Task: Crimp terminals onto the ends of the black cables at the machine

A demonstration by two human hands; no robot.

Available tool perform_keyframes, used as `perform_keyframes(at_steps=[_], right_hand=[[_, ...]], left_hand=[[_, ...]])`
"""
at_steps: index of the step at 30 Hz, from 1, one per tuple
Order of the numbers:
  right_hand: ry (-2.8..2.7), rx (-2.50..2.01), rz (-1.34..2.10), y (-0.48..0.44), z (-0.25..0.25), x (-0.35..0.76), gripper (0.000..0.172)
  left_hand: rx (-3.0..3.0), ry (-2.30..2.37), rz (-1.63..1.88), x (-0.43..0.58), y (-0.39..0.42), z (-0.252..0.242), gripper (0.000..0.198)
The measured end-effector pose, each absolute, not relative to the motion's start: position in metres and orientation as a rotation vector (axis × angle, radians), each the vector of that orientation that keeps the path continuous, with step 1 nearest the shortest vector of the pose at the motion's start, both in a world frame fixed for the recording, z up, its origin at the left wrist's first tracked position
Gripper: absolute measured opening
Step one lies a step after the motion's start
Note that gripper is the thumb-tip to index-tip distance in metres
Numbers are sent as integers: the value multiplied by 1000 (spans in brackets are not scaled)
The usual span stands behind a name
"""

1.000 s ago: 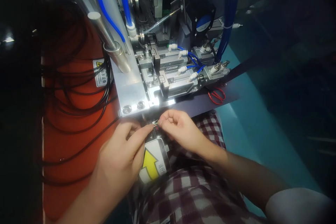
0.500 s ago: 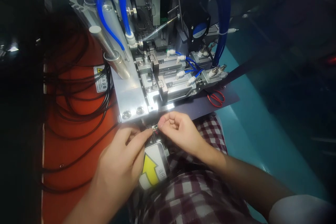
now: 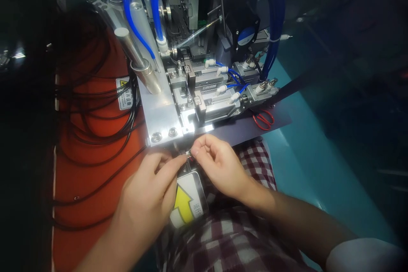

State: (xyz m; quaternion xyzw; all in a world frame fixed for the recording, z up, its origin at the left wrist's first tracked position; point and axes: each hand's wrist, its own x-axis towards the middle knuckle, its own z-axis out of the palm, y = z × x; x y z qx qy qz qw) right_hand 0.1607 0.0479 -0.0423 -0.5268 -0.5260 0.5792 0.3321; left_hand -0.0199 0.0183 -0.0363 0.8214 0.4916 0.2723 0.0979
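Observation:
My left hand [image 3: 153,187] is closed in a pinch, thumb and forefinger on a tiny metallic part [image 3: 190,155] with a bit of red on it. From the other side, my right hand [image 3: 218,161] pinches at the same small part, its fingertips nearly touching those of the left. What the part is, I cannot make out. Both hands are just in front of the metal machine plate [image 3: 162,123], above a white box with a yellow arrow [image 3: 184,204].
Behind the hands are pneumatic cylinders [image 3: 219,106] with blue tubes [image 3: 270,46]. Red-handled scissors [image 3: 264,120] lie on a dark sheet [image 3: 236,134] at the right. Black cables [image 3: 95,136] cross the orange surface [image 3: 83,182] at the left. A checked cloth [image 3: 223,238] covers my lap.
The camera view has shifted slightly, so the machine appears a little farther right. Both hands keep their pinch, and the right fingertips have turned slightly.

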Motion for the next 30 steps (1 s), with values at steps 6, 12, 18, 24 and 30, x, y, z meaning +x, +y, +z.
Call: perform_keyframes(at_steps=[6, 12, 18, 24, 30], right_hand=[[-1386, -1363, 1497, 47, -47, 160, 12], [-1401, -1337, 1479, 47, -56, 163, 11], [-1445, -1347, 1426, 46, -59, 163, 10], [-1548, -1404, 1336, 47, -54, 163, 11], [-1763, -1574, 1103, 49, -38, 159, 13]], left_hand=[[2443, 1440, 805, -19, 19, -37, 26], [2455, 1442, 817, -19, 19, -35, 25], [2451, 1454, 826, -18, 17, -38, 26], [2470, 1442, 826, -19, 18, -40, 25], [2497, 1434, 791, -19, 19, -39, 27]])
